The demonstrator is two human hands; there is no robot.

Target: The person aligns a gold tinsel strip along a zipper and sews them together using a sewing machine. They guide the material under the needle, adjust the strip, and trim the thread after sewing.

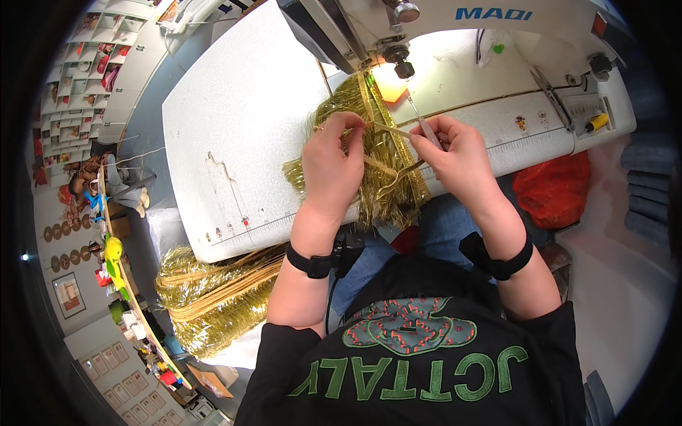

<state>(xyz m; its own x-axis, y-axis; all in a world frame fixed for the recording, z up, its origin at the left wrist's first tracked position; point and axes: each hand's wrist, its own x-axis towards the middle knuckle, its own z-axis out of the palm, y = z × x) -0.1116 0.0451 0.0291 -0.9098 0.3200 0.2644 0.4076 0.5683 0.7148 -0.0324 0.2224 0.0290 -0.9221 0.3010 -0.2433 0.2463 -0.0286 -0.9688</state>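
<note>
My left hand [335, 160] pinches a narrow gold ribbon [393, 131] between thumb and fingertips, over the sewing table. The ribbon stretches across to my right hand [453, 152], whose thumb and fingers hold its other side. That hand also grips a slim hand tool [428, 132] with a thin metal tip pointing towards the sewing machine; its exact kind is unclear. Beneath both hands lies gold tinsel fringe [373, 197] with a braided heading [407, 154]. Its far end reaches the needle area of the MAQI sewing machine [479, 16]. A ribbon loop [391, 183] hangs over the fringe.
A bundle of gold fringe [224, 303] sits below the table's left front edge. Scissors [551, 98] and a yellow-handled screwdriver [597, 122] lie at the right on the sewing table [240, 133]. A red bag [554, 189] stands beyond the front edge.
</note>
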